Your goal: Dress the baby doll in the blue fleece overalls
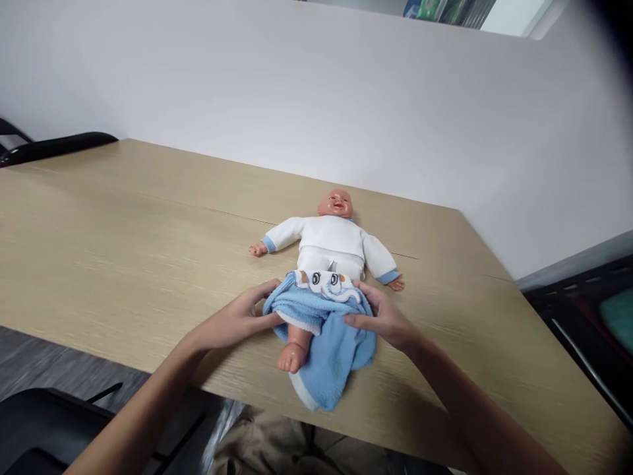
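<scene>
A baby doll (330, 241) in a white top with blue cuffs lies on its back on the wooden table (123, 251), head toward the wall. Light blue trousers (326, 323) with a white embroidered waistband are bunched around its hips and legs; one bare foot sticks out on the left side, while the other trouser leg hangs limp. My left hand (242, 320) grips the left side of the trousers at the doll's hip. My right hand (380, 316) pinches the right side of the trousers, thumb on the fabric.
A white partition wall (346, 99) runs behind the table. A black chair back (54, 146) shows at the far left, another black chair (44, 429) sits at the lower left. Dark equipment (593, 316) stands to the right of the table.
</scene>
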The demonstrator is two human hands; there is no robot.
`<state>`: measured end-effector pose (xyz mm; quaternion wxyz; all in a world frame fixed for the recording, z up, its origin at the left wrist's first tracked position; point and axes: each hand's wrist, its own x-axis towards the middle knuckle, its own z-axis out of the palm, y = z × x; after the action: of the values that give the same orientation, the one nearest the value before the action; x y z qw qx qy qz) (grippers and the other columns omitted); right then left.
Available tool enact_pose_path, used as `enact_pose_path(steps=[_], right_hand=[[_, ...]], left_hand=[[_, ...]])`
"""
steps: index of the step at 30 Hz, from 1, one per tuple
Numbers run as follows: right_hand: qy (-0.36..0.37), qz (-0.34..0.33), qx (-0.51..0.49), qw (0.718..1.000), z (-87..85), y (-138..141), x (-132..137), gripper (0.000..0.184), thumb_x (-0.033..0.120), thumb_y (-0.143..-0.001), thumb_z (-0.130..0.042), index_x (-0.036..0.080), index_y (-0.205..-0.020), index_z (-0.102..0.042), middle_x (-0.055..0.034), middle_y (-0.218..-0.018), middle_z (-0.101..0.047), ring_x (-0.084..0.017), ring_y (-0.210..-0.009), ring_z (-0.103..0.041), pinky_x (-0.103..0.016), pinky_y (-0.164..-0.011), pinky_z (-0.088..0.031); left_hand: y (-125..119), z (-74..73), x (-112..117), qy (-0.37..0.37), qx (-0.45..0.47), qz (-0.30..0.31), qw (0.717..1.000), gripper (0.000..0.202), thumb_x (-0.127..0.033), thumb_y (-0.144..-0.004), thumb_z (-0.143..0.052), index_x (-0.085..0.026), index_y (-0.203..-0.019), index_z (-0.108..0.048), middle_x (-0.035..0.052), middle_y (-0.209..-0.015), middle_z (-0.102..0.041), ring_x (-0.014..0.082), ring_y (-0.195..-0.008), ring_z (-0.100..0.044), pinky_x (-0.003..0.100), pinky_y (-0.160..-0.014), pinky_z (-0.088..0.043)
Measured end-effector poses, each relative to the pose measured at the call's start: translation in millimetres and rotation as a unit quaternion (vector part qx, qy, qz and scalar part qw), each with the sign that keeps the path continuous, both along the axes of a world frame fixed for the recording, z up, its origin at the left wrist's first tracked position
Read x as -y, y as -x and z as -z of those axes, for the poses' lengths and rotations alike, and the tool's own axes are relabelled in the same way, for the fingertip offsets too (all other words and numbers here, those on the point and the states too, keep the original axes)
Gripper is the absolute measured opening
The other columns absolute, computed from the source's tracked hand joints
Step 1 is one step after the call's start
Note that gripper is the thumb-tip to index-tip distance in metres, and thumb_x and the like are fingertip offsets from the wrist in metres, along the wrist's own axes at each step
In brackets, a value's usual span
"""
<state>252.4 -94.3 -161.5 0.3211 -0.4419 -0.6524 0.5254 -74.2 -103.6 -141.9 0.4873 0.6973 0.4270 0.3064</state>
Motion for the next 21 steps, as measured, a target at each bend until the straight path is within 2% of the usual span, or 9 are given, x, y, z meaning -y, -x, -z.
enact_pose_path(steps=[3,5,8,10,11,13,16,18,21], right_hand=[[0.085,-0.010,-0.095,0.992,12.9,-7,-2,0.080,0.049,-0.076,-0.092,0.026,-0.146,-0.062,-0.0106,-0.139,-0.073,-0.031,-0.123,-0.072,-0.041,-0.098,-0.062],[0.107,-0.010,-0.142,0.984,18.4,-8,-1,0.081,0.048,-0.074,-0.093,0.027,-0.146,-0.062,-0.0105,-0.138,-0.073,-0.031,-0.121,-0.073,-0.040,-0.097,-0.062],[0.120,-0.004,-0.184,0.975,22.1,-6,0,0.083,0.048,-0.072,-0.093,0.027,-0.146,-0.060,-0.0113,-0.142,-0.071,-0.031,-0.126,-0.071,-0.038,-0.098,-0.062],[0.127,0.006,-0.198,0.972,22.5,-4,2,0.087,0.049,-0.070,-0.093,0.026,-0.147,-0.058,-0.0121,-0.145,-0.069,-0.031,-0.130,-0.069,-0.039,-0.101,-0.061],[0.127,0.011,-0.199,0.972,22.5,-4,2,0.088,0.049,-0.070,-0.093,0.027,-0.146,-0.057,-0.0123,-0.145,-0.068,-0.032,-0.131,-0.068,-0.040,-0.102,-0.061],[0.118,0.012,-0.194,0.974,23.0,-3,3,0.088,0.050,-0.068,-0.094,0.027,-0.144,-0.057,-0.0122,-0.144,-0.068,-0.032,-0.129,-0.069,-0.041,-0.102,-0.061],[0.103,0.010,-0.187,0.977,25.3,-6,3,0.088,0.050,-0.068,-0.096,0.028,-0.143,-0.057,-0.0116,-0.142,-0.068,-0.030,-0.125,-0.070,-0.039,-0.097,-0.062],[0.089,0.013,-0.181,0.979,26.1,-10,1,0.089,0.049,-0.069,-0.097,0.028,-0.144,-0.056,-0.0111,-0.141,-0.068,-0.029,-0.122,-0.071,-0.037,-0.095,-0.062],[0.051,-0.005,-0.137,0.989,21.3,-20,-3,0.083,0.048,-0.074,-0.096,0.028,-0.144,-0.057,-0.0103,-0.137,-0.069,-0.028,-0.120,-0.070,-0.037,-0.097,-0.061]], left_hand=[[6,-8.6,-3,-0.002,-0.020,0.052,0.998,0.047,-0.044,-0.093,-0.078,-0.028,-0.137,-0.071,0.0099,-0.139,-0.072,0.0306,-0.131,-0.067,0.044,-0.115,-0.055],[7,-14.5,-6,-0.011,-0.016,0.073,0.997,0.043,-0.045,-0.096,-0.073,-0.027,-0.135,-0.070,0.0106,-0.136,-0.072,0.0296,-0.128,-0.067,0.043,-0.113,-0.055],[-1,-24.8,-14,-0.043,-0.039,0.038,0.998,0.044,-0.049,-0.103,-0.061,-0.026,-0.140,-0.064,0.0111,-0.137,-0.068,0.0277,-0.123,-0.066,0.041,-0.108,-0.055],[-12,-34.1,-23,-0.086,-0.082,0.009,0.993,0.049,-0.052,-0.102,-0.063,-0.026,-0.144,-0.061,0.0108,-0.143,-0.065,0.0283,-0.126,-0.063,0.040,-0.107,-0.054],[-20,-39.8,-28,-0.109,-0.101,0.015,0.989,0.051,-0.053,-0.101,-0.065,-0.026,-0.144,-0.061,0.0105,-0.144,-0.064,0.0292,-0.128,-0.061,0.041,-0.108,-0.053],[-36,-52.2,-41,-0.144,-0.125,0.073,0.979,0.048,-0.051,-0.097,-0.070,-0.027,-0.138,-0.068,0.0091,-0.142,-0.067,0.0310,-0.132,-0.060,0.042,-0.111,-0.051],[-58,-68.8,-59,-0.158,-0.131,0.186,0.961,0.035,-0.044,-0.085,-0.082,-0.029,-0.116,-0.081,0.0060,-0.132,-0.074,0.0321,-0.128,-0.063,0.041,-0.114,-0.049],[-69,-74.3,-70,-0.125,-0.122,0.239,0.955,0.030,-0.041,-0.077,-0.088,-0.028,-0.104,-0.083,0.0048,-0.115,-0.079,0.0308,-0.111,-0.071,0.038,-0.102,-0.055],[-79,-71.5,-84,-0.063,-0.097,0.301,0.947,0.030,-0.039,-0.079,-0.085,-0.025,-0.105,-0.082,0.0028,-0.096,-0.079,0.0259,-0.086,-0.073,0.032,-0.077,-0.058]])
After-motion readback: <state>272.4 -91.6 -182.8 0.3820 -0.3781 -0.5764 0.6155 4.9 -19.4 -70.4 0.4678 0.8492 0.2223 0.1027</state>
